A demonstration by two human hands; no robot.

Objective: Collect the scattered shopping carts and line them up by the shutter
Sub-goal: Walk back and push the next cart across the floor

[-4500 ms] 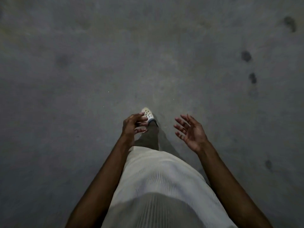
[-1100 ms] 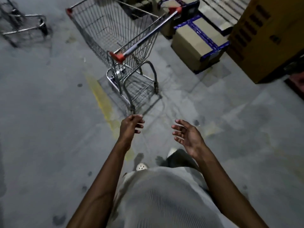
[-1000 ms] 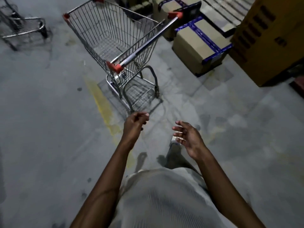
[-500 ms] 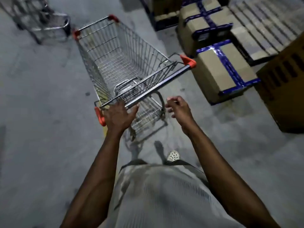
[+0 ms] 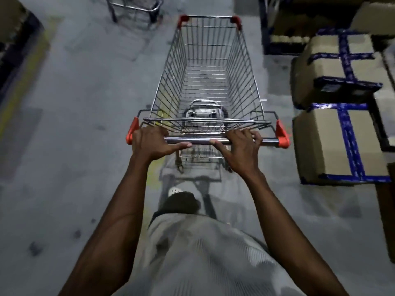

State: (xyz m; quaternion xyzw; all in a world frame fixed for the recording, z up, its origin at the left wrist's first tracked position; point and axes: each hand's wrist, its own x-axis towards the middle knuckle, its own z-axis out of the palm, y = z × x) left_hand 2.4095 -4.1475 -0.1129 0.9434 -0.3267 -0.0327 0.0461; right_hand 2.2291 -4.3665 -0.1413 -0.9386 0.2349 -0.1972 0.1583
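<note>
One cart has left hand and right hand gripping its handle (second cart, seemingly, ahead).

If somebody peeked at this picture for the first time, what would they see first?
The big silver shopping cart in the middle, its wire basket empty, pointing straight ahead. Next, the left hand and right hand gripping its handle bar between the red end caps. Then the cardboard boxes strapped with bright blue tape, on the floor to the cart's right.
</note>
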